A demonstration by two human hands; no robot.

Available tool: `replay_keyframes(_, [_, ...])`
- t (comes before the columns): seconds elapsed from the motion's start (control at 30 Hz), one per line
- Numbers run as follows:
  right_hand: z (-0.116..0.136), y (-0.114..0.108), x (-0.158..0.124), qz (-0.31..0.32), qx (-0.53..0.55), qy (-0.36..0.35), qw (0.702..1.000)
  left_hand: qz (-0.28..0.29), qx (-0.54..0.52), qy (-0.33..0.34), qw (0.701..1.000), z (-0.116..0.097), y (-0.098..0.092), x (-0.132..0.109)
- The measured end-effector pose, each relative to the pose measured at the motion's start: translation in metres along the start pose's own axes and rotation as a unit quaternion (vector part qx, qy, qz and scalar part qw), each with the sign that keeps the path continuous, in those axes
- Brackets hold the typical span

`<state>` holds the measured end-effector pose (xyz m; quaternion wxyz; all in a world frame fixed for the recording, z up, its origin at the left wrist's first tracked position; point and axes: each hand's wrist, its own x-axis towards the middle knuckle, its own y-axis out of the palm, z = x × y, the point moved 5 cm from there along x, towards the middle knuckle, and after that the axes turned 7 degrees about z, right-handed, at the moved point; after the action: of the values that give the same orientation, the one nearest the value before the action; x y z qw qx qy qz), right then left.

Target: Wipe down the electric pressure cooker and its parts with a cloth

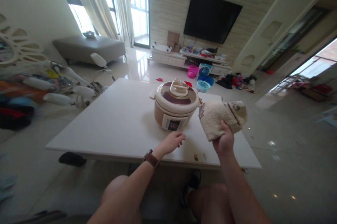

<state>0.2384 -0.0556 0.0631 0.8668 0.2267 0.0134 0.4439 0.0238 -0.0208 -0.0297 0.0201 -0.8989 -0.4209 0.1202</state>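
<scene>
A folded beige towel (214, 119) with a brown pattern along its edges is held up by my right hand (225, 141), thumb on the near face and the other fingers behind it. The towel is above the right part of the white table (105, 119). Just left of it stands an electric pressure cooker (175, 108), cream and brown, its lid on and its control panel towards me. My left hand (173, 141), with a watch on the wrist, hovers in front of the cooker's base. Its fingers are loosely bent, slightly apart, and hold nothing.
Two small objects (196, 157) lie near the table's front edge. Beyond the table, a pink basket (193, 71) and a light blue basket (203, 86) stand on the floor before a cluttered TV cabinet (168, 57). White-padded equipment (83, 90) stands at the left.
</scene>
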Motion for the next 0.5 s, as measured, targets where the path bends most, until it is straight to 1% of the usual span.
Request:
replay_keyframes(0.03, [0.000,0.008,0.006,0.007,-0.053,-0.046,0.998,-0.009,0.077,0.011,0.997,0.002,0.001,-0.002])
replay_keyframes(0.07, [-0.001,0.019,0.010,0.028,-0.115,-0.090,0.989,-0.009,0.150,0.015,0.988,0.003,0.003,-0.003])
replay_keyframes(0.1, [-0.004,0.034,0.013,0.063,-0.185,-0.128,0.972,-0.002,0.208,0.013,0.978,0.005,0.004,-0.005])
replay_keyframes(0.13, [-0.010,0.050,0.014,0.110,-0.257,-0.159,0.947,0.012,0.243,0.006,0.970,0.007,0.005,-0.006])
replay_keyframes(0.17, [-0.016,0.068,0.012,0.161,-0.328,-0.187,0.912,0.026,0.256,-0.002,0.966,0.008,0.004,-0.006])
replay_keyframes(0.23, [-0.030,0.100,0.003,0.245,-0.455,-0.240,0.822,0.042,0.248,-0.012,0.968,0.009,0.002,-0.007])
replay_keyframes(0.3, [-0.042,0.123,-0.008,0.286,-0.552,-0.288,0.729,0.043,0.245,-0.010,0.969,0.008,-0.002,-0.006])
replay_keyframes(0.33, [-0.046,0.129,-0.011,0.295,-0.584,-0.304,0.693,0.043,0.251,-0.009,0.967,0.007,-0.003,-0.006])
replay_keyframes(0.37, [-0.050,0.132,-0.010,0.297,-0.604,-0.315,0.669,0.043,0.259,-0.010,0.965,0.007,-0.004,-0.007])
replay_keyframes(0.4, [-0.052,0.132,-0.005,0.294,-0.613,-0.319,0.660,0.045,0.267,-0.010,0.963,0.008,-0.004,-0.008])
replay_keyframes(0.43, [-0.053,0.130,0.003,0.286,-0.612,-0.318,0.665,0.047,0.272,-0.011,0.961,0.009,-0.004,-0.009])
replay_keyframes(0.47, [-0.054,0.125,0.016,0.273,-0.603,-0.313,0.681,0.050,0.275,-0.010,0.960,0.009,-0.004,-0.010])
replay_keyframes(0.5, [-0.054,0.119,0.030,0.255,-0.589,-0.303,0.705,0.051,0.275,-0.008,0.960,0.010,-0.005,-0.011])
